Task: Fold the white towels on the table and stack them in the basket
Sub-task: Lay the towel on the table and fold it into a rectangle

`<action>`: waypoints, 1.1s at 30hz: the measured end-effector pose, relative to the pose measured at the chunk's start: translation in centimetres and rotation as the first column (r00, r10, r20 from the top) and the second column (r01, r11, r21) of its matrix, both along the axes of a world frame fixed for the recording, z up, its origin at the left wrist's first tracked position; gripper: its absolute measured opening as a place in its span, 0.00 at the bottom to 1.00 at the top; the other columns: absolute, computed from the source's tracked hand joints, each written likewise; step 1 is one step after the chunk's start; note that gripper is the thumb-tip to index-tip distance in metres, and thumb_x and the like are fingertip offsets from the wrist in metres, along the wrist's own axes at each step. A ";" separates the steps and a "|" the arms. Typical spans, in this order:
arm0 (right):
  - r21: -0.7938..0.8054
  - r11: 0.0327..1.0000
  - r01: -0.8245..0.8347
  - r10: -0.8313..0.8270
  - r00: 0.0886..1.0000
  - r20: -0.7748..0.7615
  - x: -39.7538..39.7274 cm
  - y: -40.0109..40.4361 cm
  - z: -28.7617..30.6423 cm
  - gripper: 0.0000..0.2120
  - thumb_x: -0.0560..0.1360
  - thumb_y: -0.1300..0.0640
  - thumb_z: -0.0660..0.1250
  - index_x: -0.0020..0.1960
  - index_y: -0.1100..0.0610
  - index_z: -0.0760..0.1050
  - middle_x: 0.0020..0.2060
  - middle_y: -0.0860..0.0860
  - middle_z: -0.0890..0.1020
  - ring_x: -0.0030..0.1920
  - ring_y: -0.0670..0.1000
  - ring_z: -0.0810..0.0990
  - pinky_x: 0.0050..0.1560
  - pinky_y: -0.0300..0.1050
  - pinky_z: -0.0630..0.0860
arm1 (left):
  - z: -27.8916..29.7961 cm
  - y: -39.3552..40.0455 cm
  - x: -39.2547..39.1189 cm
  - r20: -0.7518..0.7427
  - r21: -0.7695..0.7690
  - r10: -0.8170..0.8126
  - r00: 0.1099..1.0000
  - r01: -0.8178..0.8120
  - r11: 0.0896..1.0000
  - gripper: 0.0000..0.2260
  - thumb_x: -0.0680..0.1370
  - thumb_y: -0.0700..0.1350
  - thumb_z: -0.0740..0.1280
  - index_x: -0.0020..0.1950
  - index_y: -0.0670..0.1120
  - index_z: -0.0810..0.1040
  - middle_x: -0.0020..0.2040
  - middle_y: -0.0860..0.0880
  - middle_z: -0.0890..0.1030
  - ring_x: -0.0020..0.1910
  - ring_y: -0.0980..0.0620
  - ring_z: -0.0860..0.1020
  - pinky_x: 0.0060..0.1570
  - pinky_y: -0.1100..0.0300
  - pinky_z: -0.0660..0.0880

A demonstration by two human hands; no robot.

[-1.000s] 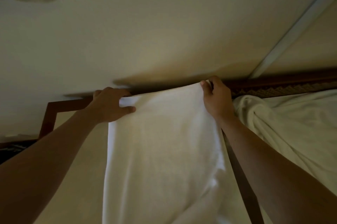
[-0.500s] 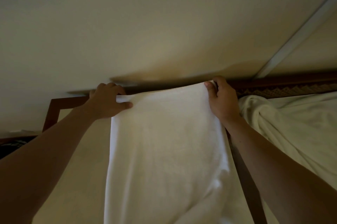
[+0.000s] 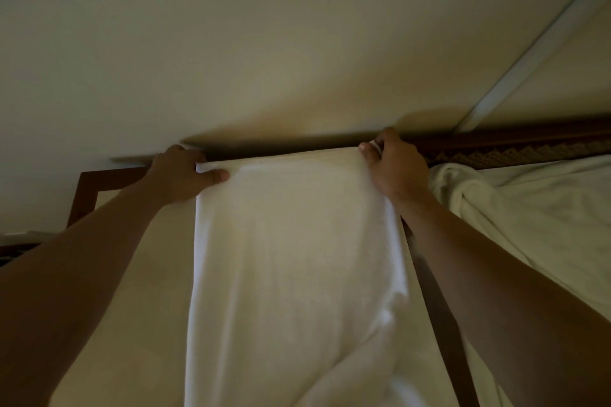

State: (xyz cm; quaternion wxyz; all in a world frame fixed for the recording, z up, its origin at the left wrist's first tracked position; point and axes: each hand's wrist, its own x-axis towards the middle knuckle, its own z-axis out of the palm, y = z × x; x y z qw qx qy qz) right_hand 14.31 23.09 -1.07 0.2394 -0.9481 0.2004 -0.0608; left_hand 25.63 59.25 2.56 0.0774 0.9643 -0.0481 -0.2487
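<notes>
A white towel (image 3: 291,261) hangs lengthwise in front of me, held up by its top edge. My left hand (image 3: 180,173) pinches the top left corner, thumb over the cloth. My right hand (image 3: 395,165) grips the top right corner. The towel's lower part bunches in folds at the bottom right of the view. More white cloth (image 3: 515,218) lies heaped to the right, behind my right forearm. No basket is in view.
A dark wooden rail (image 3: 496,137) runs along the far edge below a pale wall (image 3: 264,42). A dark wooden frame corner (image 3: 87,188) shows at the left. A dark wooden bar (image 3: 439,314) slants down beside the towel.
Both hands have shifted slightly with the towel's top edge, staying level and apart. The grips are unchanged and the towel still hangs straight.
</notes>
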 end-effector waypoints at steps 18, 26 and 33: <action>0.032 0.979 0.200 -0.189 0.958 -0.214 -10.5 4.0 1.1 0.19 0.82 0.38 0.59 0.54 0.56 0.70 0.41 0.49 0.76 0.39 0.52 0.77 0.34 0.43 0.67 | -1.4 -0.2 -11.8 0.122 -0.370 0.468 0.875 -0.398 0.839 0.21 0.85 0.60 0.55 0.49 0.45 0.77 0.42 0.48 0.78 0.44 0.44 0.75 0.47 0.52 0.69; -0.117 0.980 0.164 -0.183 0.966 -0.182 -10.6 3.2 0.7 0.20 0.85 0.41 0.51 0.56 0.57 0.70 0.43 0.56 0.83 0.42 0.60 0.83 0.36 0.47 0.71 | -2.0 -0.9 -13.9 0.301 -0.359 0.434 0.849 -0.321 0.876 0.19 0.83 0.61 0.60 0.48 0.45 0.71 0.38 0.49 0.73 0.38 0.45 0.72 0.38 0.53 0.67; 0.086 0.955 0.282 -0.266 0.951 -0.160 -12.3 3.5 1.6 0.19 0.84 0.40 0.55 0.59 0.55 0.70 0.38 0.47 0.76 0.39 0.56 0.81 0.35 0.46 0.69 | -1.8 -0.2 -16.1 0.278 -0.359 0.474 0.835 -0.368 0.858 0.20 0.85 0.60 0.54 0.47 0.47 0.74 0.39 0.49 0.77 0.39 0.46 0.75 0.42 0.53 0.71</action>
